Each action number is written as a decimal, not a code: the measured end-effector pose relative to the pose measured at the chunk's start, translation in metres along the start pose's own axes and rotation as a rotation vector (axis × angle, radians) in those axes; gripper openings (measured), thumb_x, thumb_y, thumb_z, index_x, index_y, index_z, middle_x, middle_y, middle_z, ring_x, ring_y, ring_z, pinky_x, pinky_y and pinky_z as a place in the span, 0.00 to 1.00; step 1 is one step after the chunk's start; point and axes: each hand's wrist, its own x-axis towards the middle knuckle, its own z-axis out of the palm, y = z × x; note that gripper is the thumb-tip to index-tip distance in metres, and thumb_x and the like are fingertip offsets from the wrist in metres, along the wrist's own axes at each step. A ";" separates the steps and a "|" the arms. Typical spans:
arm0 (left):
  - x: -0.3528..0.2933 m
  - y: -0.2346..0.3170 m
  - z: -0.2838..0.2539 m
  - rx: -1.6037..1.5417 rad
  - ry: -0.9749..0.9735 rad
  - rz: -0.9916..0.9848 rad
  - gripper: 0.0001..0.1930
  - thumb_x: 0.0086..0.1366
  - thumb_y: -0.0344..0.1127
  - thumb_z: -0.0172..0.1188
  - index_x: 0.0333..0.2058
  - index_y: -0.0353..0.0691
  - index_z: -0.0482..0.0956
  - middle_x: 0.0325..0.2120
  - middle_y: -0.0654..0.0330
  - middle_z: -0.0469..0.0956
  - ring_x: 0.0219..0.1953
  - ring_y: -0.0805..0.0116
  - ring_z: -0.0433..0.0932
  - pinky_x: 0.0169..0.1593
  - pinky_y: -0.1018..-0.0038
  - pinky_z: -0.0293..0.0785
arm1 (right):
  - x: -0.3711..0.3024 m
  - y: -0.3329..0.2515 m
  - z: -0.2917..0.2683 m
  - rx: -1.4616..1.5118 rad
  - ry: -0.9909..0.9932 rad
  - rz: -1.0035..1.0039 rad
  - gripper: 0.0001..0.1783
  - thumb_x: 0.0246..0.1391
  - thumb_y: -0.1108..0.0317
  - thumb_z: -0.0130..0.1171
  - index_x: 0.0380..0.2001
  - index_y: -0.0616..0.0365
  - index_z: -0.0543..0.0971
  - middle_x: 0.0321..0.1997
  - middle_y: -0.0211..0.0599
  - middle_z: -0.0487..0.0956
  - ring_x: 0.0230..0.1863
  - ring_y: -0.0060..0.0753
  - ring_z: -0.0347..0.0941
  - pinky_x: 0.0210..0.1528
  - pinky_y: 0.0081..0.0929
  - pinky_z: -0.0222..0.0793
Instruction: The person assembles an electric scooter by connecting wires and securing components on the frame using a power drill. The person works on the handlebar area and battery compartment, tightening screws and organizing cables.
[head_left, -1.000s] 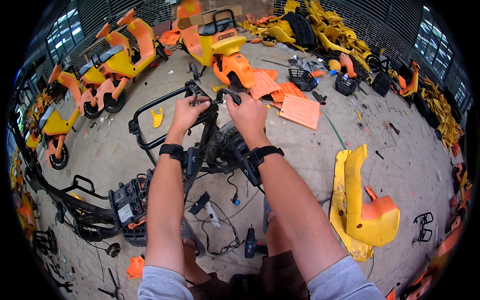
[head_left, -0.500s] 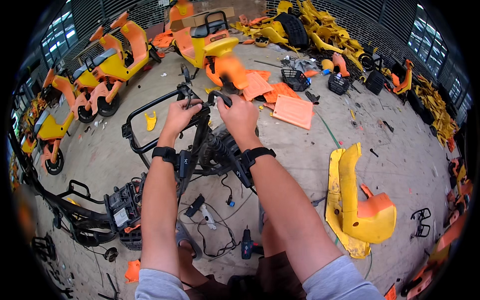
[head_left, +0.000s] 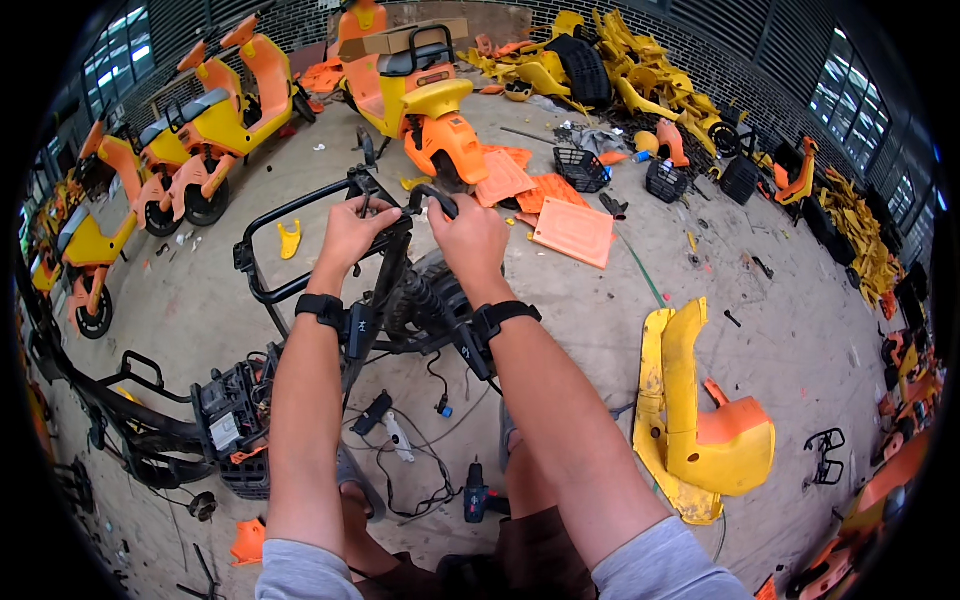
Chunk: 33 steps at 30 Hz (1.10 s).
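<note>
A stripped black scooter frame stands in front of me, its tubular rack reaching to the left and a wheel partly hidden behind my right wrist. Over the top end of the frame my left hand is closed, thumb and fingers pinched on a small dark part that I cannot make out. Just right of it, my right hand is wrapped round a curved black tube, whose bent end points toward the left hand. The two hands are a short gap apart. Both wrists wear black straps with small boxes.
Below my hands lie a cordless drill, a white-handled tool and loose black cables. A yellow body panel lies to the right, a dark battery-like unit to the left. Yellow-orange scooters and a panel heap stand farther back.
The whole view has shifted slightly, so most things sit a little farther left. Both hands keep nearly the same hold at the top of the frame.
</note>
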 end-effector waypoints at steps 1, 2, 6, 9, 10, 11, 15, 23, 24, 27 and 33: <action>-0.001 0.001 -0.001 -0.008 0.013 -0.003 0.15 0.55 0.39 0.70 0.35 0.32 0.84 0.20 0.68 0.75 0.23 0.82 0.68 0.28 0.80 0.64 | -0.002 -0.001 0.001 -0.007 -0.003 0.004 0.20 0.51 0.50 0.59 0.25 0.58 0.83 0.19 0.49 0.79 0.23 0.52 0.78 0.28 0.44 0.73; -0.002 0.002 0.000 -0.015 0.027 -0.006 0.15 0.56 0.39 0.70 0.35 0.32 0.84 0.21 0.67 0.77 0.24 0.81 0.70 0.29 0.79 0.66 | -0.002 -0.001 0.002 -0.002 0.001 0.007 0.20 0.51 0.50 0.59 0.25 0.58 0.82 0.19 0.49 0.79 0.23 0.52 0.78 0.28 0.44 0.73; -0.006 0.015 0.003 -0.022 0.002 -0.080 0.16 0.58 0.41 0.68 0.35 0.31 0.84 0.26 0.61 0.82 0.28 0.78 0.75 0.34 0.78 0.71 | 0.001 0.006 -0.001 0.015 -0.009 0.012 0.20 0.51 0.50 0.59 0.25 0.58 0.82 0.19 0.49 0.79 0.23 0.53 0.77 0.28 0.44 0.73; -0.002 0.007 -0.002 -0.025 0.000 -0.078 0.15 0.58 0.40 0.68 0.35 0.31 0.84 0.25 0.63 0.81 0.27 0.79 0.74 0.34 0.78 0.70 | 0.000 0.001 0.001 0.025 -0.019 0.014 0.20 0.51 0.50 0.60 0.25 0.58 0.82 0.19 0.49 0.79 0.23 0.53 0.77 0.28 0.45 0.73; -0.002 0.008 -0.001 -0.023 -0.005 -0.073 0.15 0.58 0.40 0.68 0.36 0.31 0.84 0.25 0.63 0.81 0.27 0.79 0.74 0.34 0.78 0.70 | 0.000 0.002 0.000 0.020 -0.019 0.016 0.20 0.51 0.50 0.60 0.25 0.58 0.82 0.19 0.49 0.79 0.23 0.53 0.77 0.28 0.45 0.73; -0.003 0.008 0.000 -0.042 -0.010 -0.095 0.15 0.58 0.40 0.68 0.35 0.32 0.84 0.25 0.64 0.81 0.27 0.79 0.74 0.33 0.78 0.70 | 0.000 0.003 0.000 0.012 -0.016 0.013 0.20 0.51 0.50 0.60 0.25 0.59 0.82 0.19 0.49 0.79 0.23 0.53 0.77 0.28 0.45 0.73; -0.005 0.006 0.001 -0.076 -0.006 -0.126 0.14 0.59 0.39 0.67 0.35 0.33 0.84 0.23 0.66 0.79 0.24 0.80 0.71 0.29 0.79 0.66 | -0.002 0.004 0.000 -0.003 -0.003 0.010 0.20 0.51 0.50 0.60 0.25 0.59 0.81 0.19 0.50 0.78 0.23 0.54 0.77 0.28 0.45 0.73; -0.022 0.013 -0.021 -0.217 0.088 -0.175 0.16 0.61 0.42 0.66 0.39 0.34 0.83 0.15 0.75 0.64 0.15 0.84 0.59 0.19 0.80 0.52 | -0.006 0.003 0.000 0.046 0.001 0.023 0.21 0.51 0.49 0.59 0.25 0.59 0.82 0.18 0.49 0.78 0.23 0.54 0.77 0.28 0.46 0.72; -0.036 0.025 -0.027 -0.261 0.070 -0.176 0.16 0.62 0.42 0.65 0.40 0.34 0.82 0.14 0.75 0.62 0.14 0.84 0.57 0.19 0.81 0.51 | -0.006 0.005 0.000 0.028 -0.005 0.031 0.20 0.51 0.50 0.60 0.26 0.57 0.82 0.19 0.49 0.78 0.24 0.53 0.77 0.28 0.45 0.72; -0.099 0.046 -0.066 -0.133 0.001 -0.173 0.14 0.63 0.44 0.63 0.32 0.38 0.81 0.13 0.75 0.63 0.15 0.84 0.58 0.19 0.80 0.52 | -0.004 0.001 0.001 0.040 -0.017 0.046 0.18 0.51 0.50 0.60 0.29 0.55 0.83 0.20 0.48 0.79 0.25 0.52 0.78 0.29 0.44 0.73; -0.270 0.105 -0.140 -0.094 -0.201 -0.449 0.11 0.60 0.34 0.66 0.38 0.33 0.82 0.17 0.72 0.70 0.18 0.84 0.64 0.21 0.83 0.58 | -0.003 0.000 -0.008 0.106 -0.084 0.077 0.21 0.53 0.49 0.58 0.29 0.59 0.82 0.23 0.50 0.80 0.28 0.55 0.78 0.33 0.47 0.73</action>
